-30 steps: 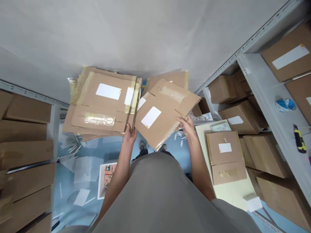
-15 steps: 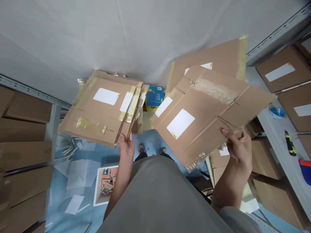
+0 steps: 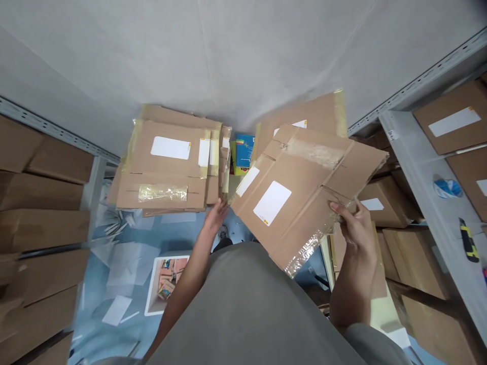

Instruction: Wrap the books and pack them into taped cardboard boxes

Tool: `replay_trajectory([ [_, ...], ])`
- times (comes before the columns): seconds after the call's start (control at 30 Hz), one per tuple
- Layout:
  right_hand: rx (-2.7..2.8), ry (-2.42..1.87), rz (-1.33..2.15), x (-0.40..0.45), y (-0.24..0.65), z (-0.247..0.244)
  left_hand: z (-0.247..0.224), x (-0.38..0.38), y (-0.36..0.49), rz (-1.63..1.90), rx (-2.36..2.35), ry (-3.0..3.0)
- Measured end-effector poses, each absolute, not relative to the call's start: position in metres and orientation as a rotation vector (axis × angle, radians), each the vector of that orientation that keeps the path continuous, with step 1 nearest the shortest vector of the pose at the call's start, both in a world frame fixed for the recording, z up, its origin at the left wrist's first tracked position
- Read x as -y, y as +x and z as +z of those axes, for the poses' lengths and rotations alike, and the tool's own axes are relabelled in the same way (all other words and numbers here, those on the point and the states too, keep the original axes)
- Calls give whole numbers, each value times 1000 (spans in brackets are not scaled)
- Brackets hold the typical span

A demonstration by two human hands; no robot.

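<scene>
- By the right hand [image 3: 355, 228], one flattened cardboard box [image 3: 304, 195] is held at its lower right edge; the thumb is pressed on top and the fingers are closed beneath.
- On this box, two white labels [image 3: 272, 203] are seen; at the corner of the larger one, a small orange-yellow mark is printed.
- By the left hand [image 3: 216, 215], the lower right corner of a stack of flattened cartons [image 3: 163, 175] is touched; its fingers are kept near together, but whether the cardboard is gripped cannot be told.
- On the top carton, a white rectangular label [image 3: 171, 147] is stuck above a taped flap.
- Between the stack and the held box, a blue book [image 3: 244, 152] is seen; its print is too small to be read.
</scene>
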State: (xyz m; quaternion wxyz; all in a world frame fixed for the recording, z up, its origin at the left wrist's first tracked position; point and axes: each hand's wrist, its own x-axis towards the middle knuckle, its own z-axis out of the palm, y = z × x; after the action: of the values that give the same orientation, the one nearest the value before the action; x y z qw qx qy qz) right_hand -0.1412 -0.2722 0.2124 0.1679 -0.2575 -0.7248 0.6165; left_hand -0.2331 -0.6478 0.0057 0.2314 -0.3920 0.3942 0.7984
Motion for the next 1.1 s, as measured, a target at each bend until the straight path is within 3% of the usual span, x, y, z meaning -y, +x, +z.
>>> replay_trajectory([
  [0.23,2147,-703,1822,255,-141,238,15,702,-183,2060,-1256,-1039],
  [0.43,2102,-674,1843,235,-152,245,77,712,-198,2205,-1225,-716],
  [0.6,2033,-603,2043,308,-196,182,121,765,-223,2313,-1561,-595],
  [0.77,1999,-549,2325,438,-250,96,110,840,-241,2394,-1976,-644],
  [0.93,2242,-376,2129,514,-283,44,70,899,-244,2168,-2001,-924],
  [1.1,2365,-78,1966,532,-301,48,49,924,-247,2183,-1982,-895],
])
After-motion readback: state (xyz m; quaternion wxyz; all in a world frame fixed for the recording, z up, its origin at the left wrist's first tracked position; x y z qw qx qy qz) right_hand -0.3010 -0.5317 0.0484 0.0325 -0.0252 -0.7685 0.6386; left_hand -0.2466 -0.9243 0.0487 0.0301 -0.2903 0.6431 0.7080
